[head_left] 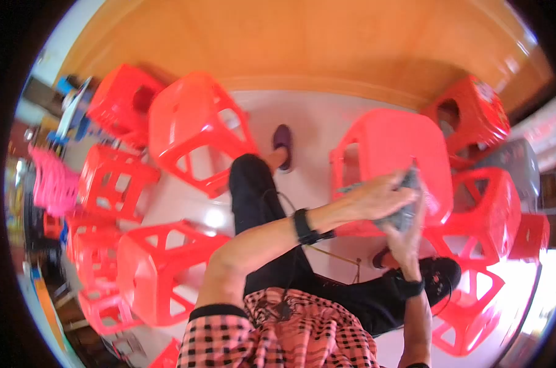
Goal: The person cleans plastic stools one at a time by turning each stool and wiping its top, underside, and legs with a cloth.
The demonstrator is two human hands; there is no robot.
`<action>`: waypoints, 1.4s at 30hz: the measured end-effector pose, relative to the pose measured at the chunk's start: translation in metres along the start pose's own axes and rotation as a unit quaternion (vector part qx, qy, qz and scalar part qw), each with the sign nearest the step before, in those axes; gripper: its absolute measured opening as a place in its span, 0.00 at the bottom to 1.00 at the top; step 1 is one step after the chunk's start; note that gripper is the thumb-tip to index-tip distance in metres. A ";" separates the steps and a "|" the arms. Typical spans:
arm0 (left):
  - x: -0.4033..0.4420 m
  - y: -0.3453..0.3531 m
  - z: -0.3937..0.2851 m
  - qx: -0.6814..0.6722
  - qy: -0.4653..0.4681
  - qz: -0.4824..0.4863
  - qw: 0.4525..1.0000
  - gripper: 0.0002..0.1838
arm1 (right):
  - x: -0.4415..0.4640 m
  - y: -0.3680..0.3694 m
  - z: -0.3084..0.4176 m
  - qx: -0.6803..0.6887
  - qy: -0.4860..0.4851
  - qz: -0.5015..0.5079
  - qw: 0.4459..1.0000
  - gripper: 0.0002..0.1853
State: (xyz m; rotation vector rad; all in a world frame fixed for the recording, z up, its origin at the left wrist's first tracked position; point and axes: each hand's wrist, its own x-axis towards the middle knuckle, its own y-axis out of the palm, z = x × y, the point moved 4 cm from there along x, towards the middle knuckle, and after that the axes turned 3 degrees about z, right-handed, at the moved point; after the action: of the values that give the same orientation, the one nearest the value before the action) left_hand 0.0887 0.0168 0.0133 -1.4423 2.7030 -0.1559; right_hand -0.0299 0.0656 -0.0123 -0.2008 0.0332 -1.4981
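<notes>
Pale floor (pixel 312 138), two hands (pixel 379 195) (pixel 405 242), one grey cloth (pixel 404 216)

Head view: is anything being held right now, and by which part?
Yes, a crumpled grey cloth, bunched between the bare left hand and bare right hand; blur hides which edge or corner each one grips.

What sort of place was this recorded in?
An indoor room, possibly an eatery or home: many red plastic stools, a pink stack, likely seats, and a glossy pale floor.
</notes>
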 end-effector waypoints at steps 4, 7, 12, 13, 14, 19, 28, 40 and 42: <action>0.044 0.001 -0.004 0.062 0.091 0.006 0.994 0.22 | -0.033 -0.045 -0.040 0.051 0.039 -0.129 0.990 0.33; 0.094 -0.029 0.019 0.139 0.116 -0.092 0.979 0.24 | -0.072 -0.058 -0.051 0.068 0.122 -0.193 0.971 0.27; 0.161 -0.081 0.049 0.330 0.157 -0.254 0.896 0.25 | -0.095 -0.061 -0.069 0.079 0.161 -0.218 0.959 0.23; 0.171 -0.086 0.058 0.409 0.144 -0.270 0.860 0.26 | -0.092 -0.060 -0.069 0.082 0.164 -0.219 0.958 0.23; 0.175 -0.089 0.063 0.412 0.142 -0.268 0.859 0.26 | -0.087 -0.059 -0.067 0.144 0.170 -0.237 0.946 0.22; 0.201 -0.101 0.125 0.394 -0.023 -0.085 0.915 0.26 | -0.086 -0.072 -0.092 0.002 0.137 -0.215 0.967 0.24; 0.160 -0.118 0.120 0.388 -0.051 -0.193 0.900 0.26 | -0.045 -0.076 -0.097 0.159 0.137 -0.237 0.949 0.25; 0.029 -0.112 0.067 0.200 0.104 -0.187 0.956 0.24 | 0.082 -0.163 -0.094 -0.179 -0.046 -0.145 0.972 0.14; 0.056 -0.107 0.101 0.178 -0.076 -0.211 0.958 0.32 | 0.093 -0.193 -0.110 -0.127 0.110 -0.213 0.963 0.24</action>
State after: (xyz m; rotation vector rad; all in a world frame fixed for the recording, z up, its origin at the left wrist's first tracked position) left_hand 0.1572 -0.0942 -0.0748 -1.7947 2.0744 -0.5024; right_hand -0.2289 -0.0499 -0.0814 -0.2575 0.3829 -1.9409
